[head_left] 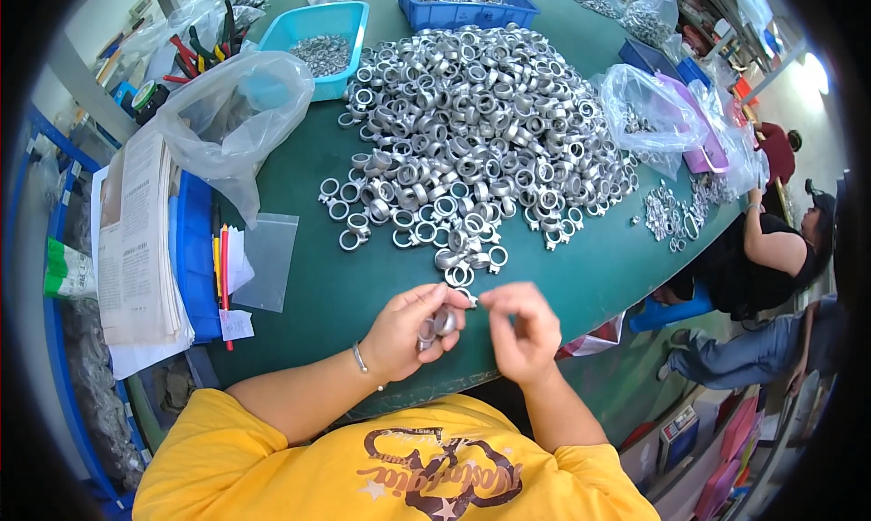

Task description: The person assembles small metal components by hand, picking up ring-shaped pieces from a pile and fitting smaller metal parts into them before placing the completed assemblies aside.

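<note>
Left hand (pixel 404 332) grips metal rings (pixel 445 321) by the desk's near edge, room leftward; right hand (pixel 523 335) blurs, grip unclear.

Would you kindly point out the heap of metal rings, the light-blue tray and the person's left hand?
Heap of metal rings (pixel 481 113): head view, around its middle.
Light-blue tray (pixel 357 35): head view, on its right wall.
Left hand (pixel 406 328): head view, middle of the hand.

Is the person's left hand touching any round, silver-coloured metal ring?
Touching: the head view shows round, silver-coloured metal rings held in the curled left hand, pressed against its fingers.
</note>
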Motion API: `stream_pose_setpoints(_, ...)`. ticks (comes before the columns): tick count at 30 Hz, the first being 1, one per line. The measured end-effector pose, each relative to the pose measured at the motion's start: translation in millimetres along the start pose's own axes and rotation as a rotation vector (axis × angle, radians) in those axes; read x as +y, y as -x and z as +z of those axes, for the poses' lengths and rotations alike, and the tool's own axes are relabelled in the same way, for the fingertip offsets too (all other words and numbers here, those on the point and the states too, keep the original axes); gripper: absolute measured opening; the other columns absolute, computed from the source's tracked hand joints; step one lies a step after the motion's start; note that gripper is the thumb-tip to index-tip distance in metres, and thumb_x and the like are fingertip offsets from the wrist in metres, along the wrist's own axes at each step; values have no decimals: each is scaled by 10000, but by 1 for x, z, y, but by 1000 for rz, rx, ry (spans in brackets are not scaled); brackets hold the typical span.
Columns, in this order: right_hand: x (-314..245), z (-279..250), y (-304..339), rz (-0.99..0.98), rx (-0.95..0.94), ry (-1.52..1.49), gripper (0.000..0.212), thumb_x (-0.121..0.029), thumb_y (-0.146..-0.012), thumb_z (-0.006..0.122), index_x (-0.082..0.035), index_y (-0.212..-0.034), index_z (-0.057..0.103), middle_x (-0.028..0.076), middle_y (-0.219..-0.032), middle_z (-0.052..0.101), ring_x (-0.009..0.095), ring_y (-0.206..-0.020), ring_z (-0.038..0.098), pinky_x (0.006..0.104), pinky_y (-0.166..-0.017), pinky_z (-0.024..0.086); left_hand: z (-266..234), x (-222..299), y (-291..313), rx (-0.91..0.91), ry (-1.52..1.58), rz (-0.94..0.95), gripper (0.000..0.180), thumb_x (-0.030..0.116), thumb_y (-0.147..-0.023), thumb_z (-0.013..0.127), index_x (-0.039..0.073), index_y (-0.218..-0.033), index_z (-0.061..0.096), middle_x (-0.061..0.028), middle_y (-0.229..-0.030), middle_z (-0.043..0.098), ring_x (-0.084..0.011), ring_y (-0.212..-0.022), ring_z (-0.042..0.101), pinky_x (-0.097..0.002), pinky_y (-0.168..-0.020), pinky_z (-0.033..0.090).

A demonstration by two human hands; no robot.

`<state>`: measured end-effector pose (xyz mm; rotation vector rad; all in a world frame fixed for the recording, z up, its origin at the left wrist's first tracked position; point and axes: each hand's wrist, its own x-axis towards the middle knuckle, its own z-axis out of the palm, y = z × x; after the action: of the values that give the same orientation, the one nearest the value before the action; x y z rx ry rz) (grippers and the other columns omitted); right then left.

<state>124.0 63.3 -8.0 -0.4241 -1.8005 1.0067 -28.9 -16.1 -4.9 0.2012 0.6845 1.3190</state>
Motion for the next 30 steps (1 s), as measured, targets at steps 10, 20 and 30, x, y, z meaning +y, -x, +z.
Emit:
stream_pose_setpoints(10, 17, -2, -20, 74, -103, 572, 214, -29, -647, 728, -33, -814, 595, 93, -843, 540, 256, -785, 516, 333, -674, 426, -1, -2, 2, 60, -280, 149, 90, 112, -879, 549, 22, -886, 547, -59, -698, 564, -81, -497, 487, -163, -382, 333)
stream_pose_setpoints(20, 9, -1, -2, -77, -178, 167, 219, -11, -646, 754, -22, -812, 612, 89, -903, 545, 172, -729, 553, 245, -599, 463, 3, -3, 2, 83, -414, 219, 91, 66, -827, 627, 5, -892, 605, -37, -749, 570, -51, -511, 487, -163, -411, 337)
stream_pose_setpoints(30, 7, -3, 2, 478, -35, -490, 145, 49, -850, 520, 48, -994, 530, 110, -945, 555, 132, -789, 571, 241, -666, 476, -2, -7, 2, 24, -846, 595, 95, 5, -748, 687, 22, -829, 641, -35, -842, 572, -90, -696, 552, -196, -594, 438)
